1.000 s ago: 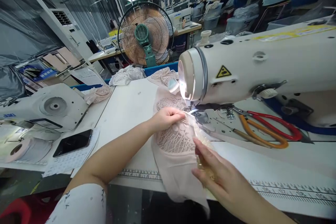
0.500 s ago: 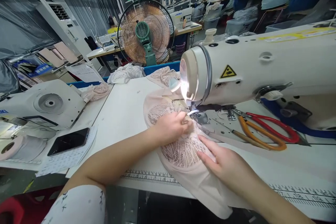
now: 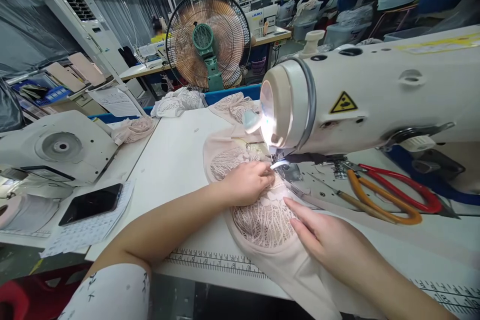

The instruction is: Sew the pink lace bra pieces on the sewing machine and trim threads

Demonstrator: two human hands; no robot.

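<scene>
A pale pink lace garment piece [image 3: 262, 220] lies flat on the white sewing table [image 3: 180, 160], its top edge under the presser foot [image 3: 279, 165] of the white sewing machine [image 3: 375, 100]. My left hand [image 3: 249, 182] is curled, fingertips pinching the lace just left of the needle. Just below and to the right of the foot, my right hand [image 3: 322, 237] rests flat on the fabric with fingers stretched out.
Red and orange scissors [image 3: 390, 192] lie on the machine bed at right. A black phone [image 3: 90, 203] sits on a paper sheet at left beside another machine [image 3: 56, 147]. More lace pieces [image 3: 176, 102] and a standing fan [image 3: 208, 40] are at the table's far edge.
The lace piece, held up off the table a second ago, is now spread flat. Both hands lowered with it and moved toward the presser foot.
</scene>
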